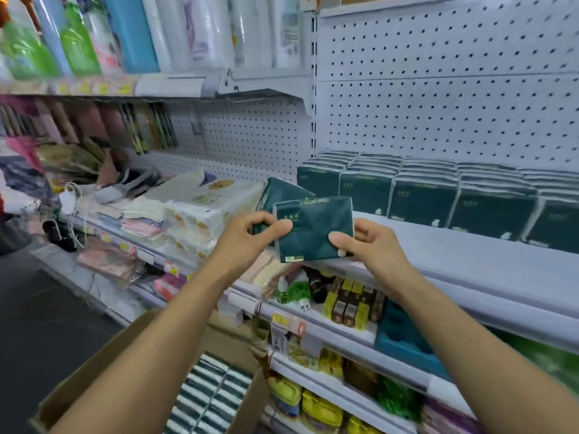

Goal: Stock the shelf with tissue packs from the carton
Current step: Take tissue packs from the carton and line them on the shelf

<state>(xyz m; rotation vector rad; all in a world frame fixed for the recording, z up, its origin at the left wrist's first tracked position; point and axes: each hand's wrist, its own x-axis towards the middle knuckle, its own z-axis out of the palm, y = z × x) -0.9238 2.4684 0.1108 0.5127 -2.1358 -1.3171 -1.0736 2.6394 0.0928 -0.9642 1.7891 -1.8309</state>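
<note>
Fingers of the left hand are curled, thumb on the front top-left corner of a dark green tissue pack; the same hand seems to grip a second pack tilted just behind the first, tho how it's held is partly hidden. Right hand pinches the front pack's lower right edge, thumb on the face, other fingers behind. Both packs are up in the air in front of the shelf, near its front edge, not resting on it.

On the shelf, at the back against the pegboard, stands a row of green packs, several stacks side by side; front part of the shelf is bare white.

Carton sits low, under the forearms, flaps open, w/ more packs inside showing striped green/white edges.

Left bay holds white packs & folded cloths. Lower shelves carry small boxes & yellow bags.
</note>
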